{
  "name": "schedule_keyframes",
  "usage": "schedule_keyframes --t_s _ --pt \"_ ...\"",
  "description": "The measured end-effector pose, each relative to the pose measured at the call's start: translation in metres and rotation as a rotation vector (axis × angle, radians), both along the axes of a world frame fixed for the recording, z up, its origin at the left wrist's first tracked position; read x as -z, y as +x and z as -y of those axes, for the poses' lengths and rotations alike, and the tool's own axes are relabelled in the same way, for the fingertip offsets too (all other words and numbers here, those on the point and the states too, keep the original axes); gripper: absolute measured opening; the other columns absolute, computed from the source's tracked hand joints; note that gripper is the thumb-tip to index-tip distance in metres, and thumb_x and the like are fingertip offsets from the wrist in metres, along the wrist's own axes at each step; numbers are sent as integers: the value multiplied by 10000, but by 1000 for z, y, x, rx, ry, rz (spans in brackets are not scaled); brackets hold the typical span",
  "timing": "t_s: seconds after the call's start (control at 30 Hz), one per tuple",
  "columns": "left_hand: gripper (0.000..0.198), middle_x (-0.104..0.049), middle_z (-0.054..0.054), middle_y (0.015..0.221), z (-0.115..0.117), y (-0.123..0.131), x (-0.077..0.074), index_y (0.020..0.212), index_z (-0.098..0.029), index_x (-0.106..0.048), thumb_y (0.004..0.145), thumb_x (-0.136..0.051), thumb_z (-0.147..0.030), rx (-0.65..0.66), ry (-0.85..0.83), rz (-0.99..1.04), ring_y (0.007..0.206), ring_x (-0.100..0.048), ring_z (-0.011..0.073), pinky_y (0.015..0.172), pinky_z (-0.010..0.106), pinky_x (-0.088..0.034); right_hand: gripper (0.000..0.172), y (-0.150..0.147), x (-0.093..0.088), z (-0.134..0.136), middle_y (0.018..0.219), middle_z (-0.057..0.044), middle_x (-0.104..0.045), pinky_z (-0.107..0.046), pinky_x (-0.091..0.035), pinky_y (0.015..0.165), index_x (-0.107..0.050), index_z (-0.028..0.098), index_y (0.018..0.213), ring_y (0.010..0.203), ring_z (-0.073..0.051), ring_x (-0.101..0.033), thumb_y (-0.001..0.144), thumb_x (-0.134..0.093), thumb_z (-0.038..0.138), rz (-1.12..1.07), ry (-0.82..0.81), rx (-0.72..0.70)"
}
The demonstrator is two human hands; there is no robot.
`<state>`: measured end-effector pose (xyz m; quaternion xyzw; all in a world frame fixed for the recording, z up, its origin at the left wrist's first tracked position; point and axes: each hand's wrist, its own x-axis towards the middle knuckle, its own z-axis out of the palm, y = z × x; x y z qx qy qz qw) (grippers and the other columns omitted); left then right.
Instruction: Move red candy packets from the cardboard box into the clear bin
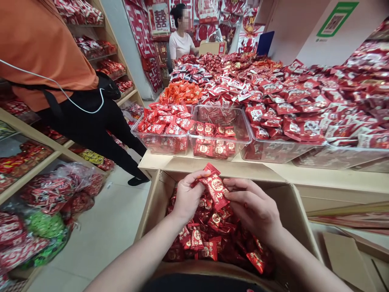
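Note:
My left hand point(187, 196) and my right hand point(253, 207) both pinch one red wrapped candy point(215, 187) with a white round label. They hold it just above an open cardboard box point(299, 211) filled with several more red candies point(212, 239). Beyond the box a clear plastic bin point(240, 121) is partly filled with the same candies. The clear bin to its left point(146, 138) is heaped with red packets.
A long counter point(319, 174) carries heaps of red sweets in clear bins. A person in an orange top point(45, 52) stands close at the left by wooden shelves point(36, 170). Another person point(180, 40) sits at the back. Flattened cardboard point(343, 255) lies at right.

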<state>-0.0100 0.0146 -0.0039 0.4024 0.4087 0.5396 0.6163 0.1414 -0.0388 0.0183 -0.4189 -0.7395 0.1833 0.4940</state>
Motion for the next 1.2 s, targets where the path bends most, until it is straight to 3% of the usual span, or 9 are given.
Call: schedule_keyframes --t_s 0.17,0.27,0.37,0.47,0.6,0.73,0.93,1.07,1.2 --pt "234 -656 40 823 6 3 -7 886 -163 -600 662 -622 -225 103 -84 21 740 -622 173 611 253 -492 165 8 -17 -19 878 -39 -616 -324 -475 710 -577 244 847 797 -169 -580 737 -520 135 -187 -105 136" --pt "327 -622 75 945 10 5 -10 1012 -184 -503 703 -591 -251 146 -138 57 768 -629 193 602 261 -489 125 22 -45 -73 705 -9 -589 -243 -450 519 -577 224 841 546 -103 -534 716 -573 220 -380 -151 294" --pt "314 -596 90 981 13 5 -13 1022 -188 -463 731 -562 -252 160 -155 41 767 -628 189 597 251 -479 104 31 -63 -151 630 20 -548 -188 -385 437 -565 193 820 463 -53 -464 723 -573 230 -569 -299 286" --pt "283 -585 85 955 15 4 -16 994 -176 -468 735 -552 -256 182 -185 -7 732 -625 174 575 240 -472 38 24 -57 -223 595 23 -521 -172 -373 429 -547 142 765 456 -40 -450 732 -564 150 -555 -741 297" --pt "271 -548 63 1007 17 4 -18 962 -198 -488 715 -563 -277 222 -240 -42 690 -616 146 546 223 -456 148 -4 -32 -276 792 -43 -568 -251 -457 557 -542 89 884 640 -102 -541 778 -518 190 -431 -955 315" --pt "276 -569 42 936 16 5 -14 918 -203 -520 668 -593 -292 236 -274 -60 608 -605 121 483 196 -416 285 -23 -12 -295 1041 -65 -521 -352 -458 726 -485 137 1061 872 -157 -534 818 -459 283 -344 -1020 287" --pt "240 -600 21 817 18 6 -8 875 -198 -531 647 -593 -242 354 -300 -62 551 -590 98 419 158 -345 295 -24 -1 -299 1052 -71 -517 -359 -456 732 -480 137 1071 881 -162 -532 817 -460 284 -282 -1018 247" --pt "229 -588 12 833 19 7 -9 868 -199 -543 642 -582 -208 358 -301 -90 562 -593 90 457 163 -370 272 -22 5 -299 994 -57 -537 -322 -474 678 -487 131 1048 814 -138 -547 823 -451 280 -200 -947 245" --pt "230 -582 23 843 18 7 -10 882 -185 -544 652 -560 -185 337 -278 -126 555 -590 90 493 182 -404 178 -21 11 -300 705 -21 -580 -218 -435 502 -552 104 856 550 -84 -524 718 -593 209 -57 -862 250"
